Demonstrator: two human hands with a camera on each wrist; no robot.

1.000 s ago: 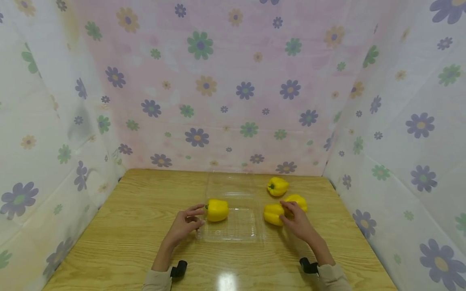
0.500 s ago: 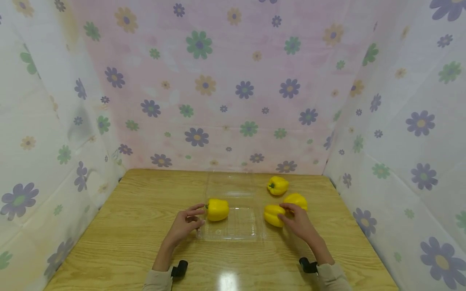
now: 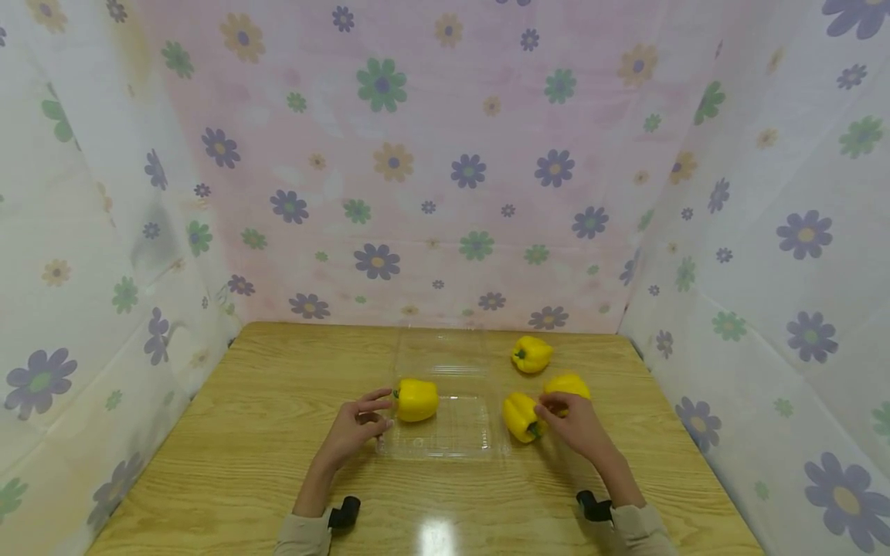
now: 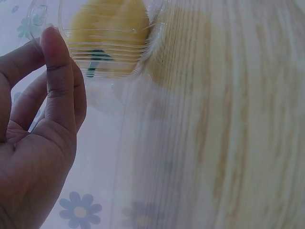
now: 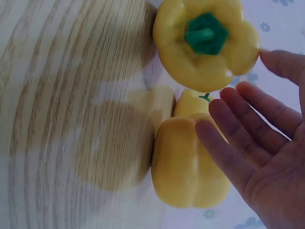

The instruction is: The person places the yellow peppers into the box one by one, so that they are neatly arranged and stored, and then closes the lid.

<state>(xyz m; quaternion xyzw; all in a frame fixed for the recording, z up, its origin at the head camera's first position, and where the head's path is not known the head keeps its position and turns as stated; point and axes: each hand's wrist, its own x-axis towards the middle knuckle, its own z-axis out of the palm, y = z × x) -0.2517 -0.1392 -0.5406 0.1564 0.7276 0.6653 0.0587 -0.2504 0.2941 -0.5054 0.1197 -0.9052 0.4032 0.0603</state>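
A clear plastic clamshell container [image 3: 452, 454] lies on the table with its lid folded back. One yellow bell pepper [image 3: 419, 400] is inside, at its left end. My left hand [image 3: 353, 431] is at the container's left edge, pinching the rim between thumb and fingers. Right of the container a second bell pepper [image 3: 518, 417] lies with its green stem [image 5: 206, 33] turned towards me. The thumb of my right hand [image 3: 579, 429] touches that pepper's side, while its extended fingers reach over another bell pepper [image 5: 188, 164] close behind.
Farther back on the right sits one more bell pepper [image 3: 532, 354]. The wood-grain table [image 3: 292, 371] is enclosed by flowered cloth [image 3: 431, 193] at the back and on both sides.
The pepper at my right hand has turned so its stem now faces me. My right hand's fingers have come off it and shifted slightly right. My left hand stays in place.
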